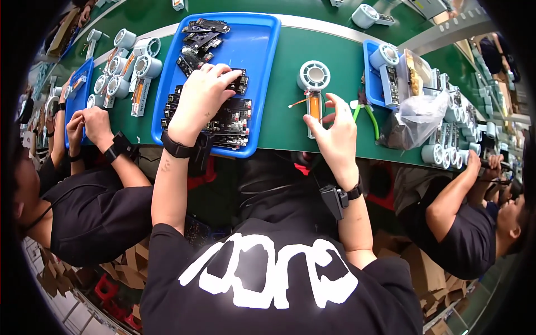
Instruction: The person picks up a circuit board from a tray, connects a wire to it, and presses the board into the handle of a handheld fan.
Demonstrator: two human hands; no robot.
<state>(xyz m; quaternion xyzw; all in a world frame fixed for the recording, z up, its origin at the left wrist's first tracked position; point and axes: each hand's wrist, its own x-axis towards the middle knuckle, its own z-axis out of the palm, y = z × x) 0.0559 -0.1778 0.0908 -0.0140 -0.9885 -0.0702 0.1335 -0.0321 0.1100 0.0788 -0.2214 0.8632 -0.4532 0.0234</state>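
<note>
My left hand (205, 97) reaches over the blue tray (262, 61), its fingers apart and bent above black circuit boards (230, 120). The fingertips are close to one board near the middle of the tray; I cannot tell whether they touch it. To the right, a light blue handheld fan (314, 75) lies on the green table with its round head away from me. Its handle is uncovered, showing an orange cell (315, 106) and a thin wire. My right hand (339, 131) is beside the handle, thumb and fingers spread, the thumb at the handle's edge.
More black boards (204, 42) lie heaped at the tray's far end. Green-handled cutters (368, 117) and a plastic bag (416, 120) are right of my right hand, near a small blue tray (371, 72). Several fans (117, 67) stand at left. Co-workers sit on both sides.
</note>
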